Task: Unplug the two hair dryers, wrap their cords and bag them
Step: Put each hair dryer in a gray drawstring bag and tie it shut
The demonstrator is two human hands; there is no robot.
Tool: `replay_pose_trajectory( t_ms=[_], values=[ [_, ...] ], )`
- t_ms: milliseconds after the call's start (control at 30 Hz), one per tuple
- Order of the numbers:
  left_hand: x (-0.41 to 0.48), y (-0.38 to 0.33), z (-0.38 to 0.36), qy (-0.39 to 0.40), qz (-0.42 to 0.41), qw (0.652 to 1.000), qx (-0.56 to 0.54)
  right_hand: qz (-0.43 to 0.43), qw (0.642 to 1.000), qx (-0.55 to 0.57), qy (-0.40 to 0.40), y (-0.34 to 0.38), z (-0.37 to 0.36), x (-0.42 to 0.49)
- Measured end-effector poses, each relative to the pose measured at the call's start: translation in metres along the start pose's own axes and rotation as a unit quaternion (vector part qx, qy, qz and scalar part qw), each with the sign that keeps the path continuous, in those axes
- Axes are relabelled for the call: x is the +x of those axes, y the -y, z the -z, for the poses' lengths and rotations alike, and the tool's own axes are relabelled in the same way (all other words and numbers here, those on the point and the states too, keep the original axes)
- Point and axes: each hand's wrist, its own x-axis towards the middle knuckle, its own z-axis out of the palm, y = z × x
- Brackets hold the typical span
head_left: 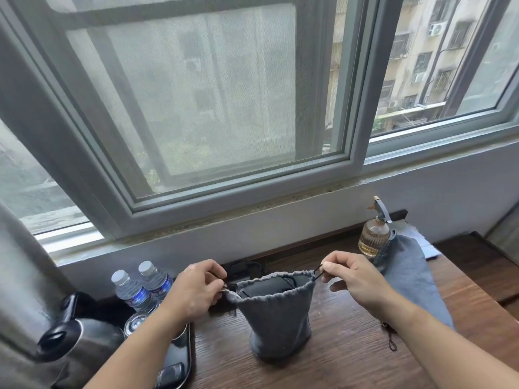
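**Fig. Bag closure, head view.**
- Your left hand (196, 290): thumb and forefinger pinch drawstring (228, 286) at left rim of bag (278, 324).
- Your right hand (354, 279): thumb and forefinger pinch black loop (318, 272) at right rim; other fingers loosely curled.
- Bag: grey, upright on desk (351, 363) between your hands, mouth partly open.
- Dryer (266, 287): dark, inside bag, top visible through mouth.
- Second bag (407, 273): grey, lying on desk behind right hand, just beside spray bottle (375, 237); contents not visible.
- Left of bag: two water bottles (132, 290), kettle (78, 338), tray (182, 357).
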Motion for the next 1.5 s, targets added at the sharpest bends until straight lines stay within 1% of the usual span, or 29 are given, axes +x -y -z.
replay_pose_trajectory(
  t_ms=[33, 100, 167, 233, 300, 400, 433, 500, 567, 600, 700, 767, 833, 933, 1000, 1100, 1133, 1233, 1367, 1433, 1500],
  values=[
    [-0.001, 0.0, 0.0, 0.008, 0.028, 0.995, -0.095, 0.0, 1.0, 0.009, 0.004, -0.001, 0.0, 0.0],
    [-0.005, -0.001, -0.003, 0.026, 0.07, 0.973, -0.221, -0.005, 0.999, 0.04, 0.012, -0.002, 0.0, -0.001],
    [-0.008, -0.004, -0.007, 0.043, 0.1, 0.95, -0.292, -0.011, 0.997, 0.077, 0.017, -0.003, 0.0, -0.001],
    [-0.008, -0.005, -0.009, 0.059, 0.118, 0.935, -0.33, -0.021, 0.993, 0.113, 0.022, -0.002, 0.0, 0.0],
    [-0.009, -0.004, -0.007, 0.081, 0.116, 0.934, -0.329, -0.04, 0.986, 0.161, 0.019, 0.0, 0.002, 0.0],
    [-0.01, -0.001, 0.0, 0.099, 0.088, 0.958, -0.253, -0.059, 0.976, 0.208, 0.014, 0.003, 0.005, 0.0],
    [-0.01, 0.0, 0.001, 0.083, 0.084, 0.967, -0.226, -0.06, 0.976, 0.208, 0.016, 0.003, 0.006, 0.0],
    [-0.008, 0.002, 0.003, 0.024, 0.076, 0.984, -0.157, -0.057, 0.978, 0.198, 0.024, 0.002, 0.006, 0.0],
    [-0.005, 0.002, 0.002, -0.022, 0.055, 0.994, -0.097, -0.054, 0.98, 0.187, 0.03, 0.002, 0.005, 0.0],
    [-0.005, 0.003, 0.001, -0.032, 0.046, 0.994, -0.092, -0.051, 0.981, 0.183, 0.032, 0.003, 0.004, 0.0],
    [-0.006, 0.005, -0.002, -0.056, 0.044, 0.99, -0.125, -0.04, 0.983, 0.173, 0.036, 0.005, 0.007, 0.0],
    [-0.006, 0.005, 0.001, -0.078, 0.05, 0.98, -0.178, -0.034, 0.984, 0.174, 0.035, 0.006, 0.01, 0.0],
    [-0.005, 0.004, 0.005, -0.089, 0.063, 0.96, -0.258, -0.03, 0.984, 0.172, 0.031, 0.007, 0.012, 0.0],
    [-0.006, 0.0, 0.007, -0.065, 0.074, 0.924, -0.369, -0.027, 0.986, 0.16, 0.028, 0.008, 0.013, 0.0],
    [-0.006, -0.003, 0.009, -0.047, 0.079, 0.891, -0.444, -0.025, 0.986, 0.164, 0.025, 0.008, 0.013, -0.001],
    [-0.006, -0.004, 0.017, -0.037, 0.084, 0.827, -0.554, -0.016, 0.984, 0.179, 0.017, 0.005, 0.014, -0.001],
    [-0.005, -0.003, 0.02, -0.038, 0.086, 0.817, -0.569, -0.014, 0.983, 0.183, 0.013, 0.004, 0.014, -0.002],
    [-0.003, 0.002, 0.026, -0.054, 0.093, 0.826, -0.553, -0.016, 0.98, 0.199, -0.005, -0.001, 0.019, -0.002],
    [-0.001, 0.012, 0.027, -0.086, 0.113, 0.823, -0.549, -0.02, 0.976, 0.209, -0.06, -0.017, 0.029, 0.001],
    [0.0, 0.019, 0.025, -0.1, 0.121, 0.818, -0.553, -0.028, 0.978, 0.189, -0.083, -0.028, 0.037, 0.003],
    [0.002, 0.027, 0.025, -0.108, 0.127, 0.814, -0.557, -0.036, 0.984, 0.144, -0.095, -0.035, 0.046, 0.004]
  ],
)
